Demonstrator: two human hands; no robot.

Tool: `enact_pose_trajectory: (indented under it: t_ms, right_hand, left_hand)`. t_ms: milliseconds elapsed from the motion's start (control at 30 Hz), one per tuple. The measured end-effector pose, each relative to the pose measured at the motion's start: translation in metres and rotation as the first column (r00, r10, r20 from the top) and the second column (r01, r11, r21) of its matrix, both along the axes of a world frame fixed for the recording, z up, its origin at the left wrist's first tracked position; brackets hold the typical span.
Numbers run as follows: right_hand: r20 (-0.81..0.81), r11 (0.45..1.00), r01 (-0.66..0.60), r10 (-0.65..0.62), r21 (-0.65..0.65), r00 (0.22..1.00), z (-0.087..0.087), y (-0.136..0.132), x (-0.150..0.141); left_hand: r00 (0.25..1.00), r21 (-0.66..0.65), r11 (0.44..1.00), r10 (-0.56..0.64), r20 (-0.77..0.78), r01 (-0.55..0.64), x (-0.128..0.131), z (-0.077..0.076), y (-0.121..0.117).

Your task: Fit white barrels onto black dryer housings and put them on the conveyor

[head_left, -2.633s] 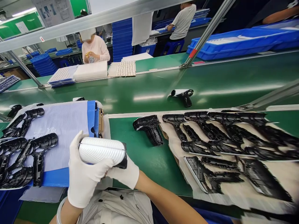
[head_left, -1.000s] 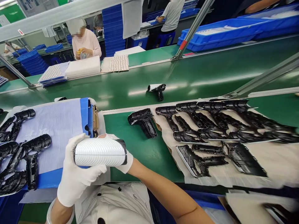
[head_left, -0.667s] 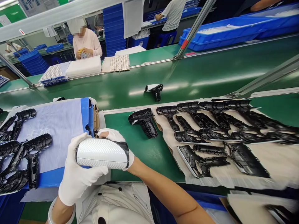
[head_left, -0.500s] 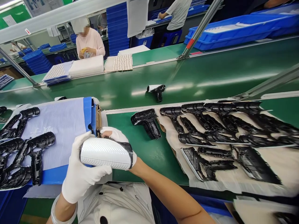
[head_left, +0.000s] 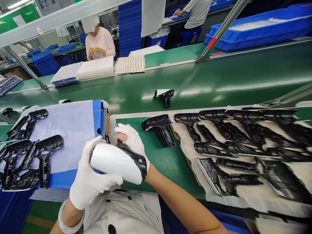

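Both my hands wear white gloves and hold a white ribbed housing (head_left: 114,161) with a black end, just above the near table edge. My left hand (head_left: 91,180) wraps under and around its left end. My right hand (head_left: 133,143) grips the black end from behind, fingers curled over it. To the left lies a blue tray (head_left: 97,117) covered with a pale ribbed sheet, with black pistol-shaped shells (head_left: 29,159) on it. A stack of black shells (head_left: 159,128) sits on the green bench to the right.
Several black shells (head_left: 234,139) lie spread on paper sheets at the right. One white-and-black assembled unit (head_left: 165,95) rides on the green conveyor belt (head_left: 219,81). Across the belt a person in pink (head_left: 99,40) works behind stacked white trays. Blue crates (head_left: 255,27) stand far right.
The white housing has tilted, its black end dropping to the right, and my right hand has come up over that end. The unit on the belt stays roughly level with the stack.
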State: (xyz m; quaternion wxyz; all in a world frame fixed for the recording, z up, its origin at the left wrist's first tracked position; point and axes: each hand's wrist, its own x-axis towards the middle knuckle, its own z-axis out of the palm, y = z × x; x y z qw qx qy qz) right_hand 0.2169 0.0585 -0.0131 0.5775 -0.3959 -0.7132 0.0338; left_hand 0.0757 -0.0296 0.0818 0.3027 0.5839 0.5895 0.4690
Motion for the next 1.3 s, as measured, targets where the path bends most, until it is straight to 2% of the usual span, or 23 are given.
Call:
enact_pose_trajectory:
  t_ms: [67,200,367,433,567,633,800,933,1033,1133,1167,1300]
  right_hand:
    - [-0.002,1.0,0.027,-0.027,0.001,1.0,0.002,0.0,-0.001]
    - [0.06,0.985,0.105,-0.115,0.139,0.992,0.013,0.001,-0.001]
    - [0.108,0.96,0.132,-0.162,0.245,0.981,0.031,0.005,0.004]
    - [0.125,0.969,0.12,-0.149,0.215,0.981,0.038,0.006,0.007]
    - [0.096,0.997,0.08,-0.08,0.0,0.992,0.051,0.004,0.01]
    - [0.089,0.997,0.07,-0.066,-0.042,0.994,0.055,0.004,0.011]
    - [0.153,0.992,0.06,-0.077,0.109,0.985,0.053,0.002,0.014]
    - [0.178,0.981,0.05,-0.084,0.188,0.98,0.044,0.002,0.018]
    - [0.217,0.983,0.069,-0.107,0.173,0.97,0.042,0.003,0.021]
    - [0.241,0.996,-0.011,-0.011,0.089,0.971,0.047,0.007,0.024]
    - [0.244,0.994,-0.045,0.02,0.098,0.97,0.05,0.008,0.025]
    - [0.174,0.934,-0.076,0.016,0.35,0.985,0.056,0.013,0.025]
  left_hand:
    - [0.999,-0.037,0.999,0.007,0.048,-0.005,0.001,0.002,0.0]
    - [0.993,-0.072,0.996,0.06,0.099,-0.053,0.001,0.004,0.001]
    - [0.997,-0.136,0.988,0.078,0.028,-0.073,-0.002,-0.001,-0.001]
    - [0.995,-0.118,0.989,0.088,-0.04,-0.092,-0.001,-0.004,-0.003]
    - [0.974,0.007,0.997,0.076,-0.215,-0.076,0.003,-0.007,-0.007]
    - [0.966,0.043,0.997,0.079,-0.247,-0.071,0.004,-0.008,-0.008]
    - [0.975,0.148,0.986,0.103,-0.198,-0.074,0.002,-0.009,-0.007]
    - [0.994,0.191,0.982,0.032,-0.104,-0.012,-0.002,-0.011,-0.005]
    - [1.0,0.119,0.993,-0.011,-0.018,0.013,-0.006,-0.012,-0.004]
    - [0.999,0.052,0.999,-0.006,0.046,0.003,-0.009,-0.011,-0.004]
    - [0.999,0.051,0.999,-0.009,0.053,0.006,-0.01,-0.01,-0.003]
    - [0.999,0.122,0.992,-0.03,0.018,0.028,-0.013,-0.005,-0.001]
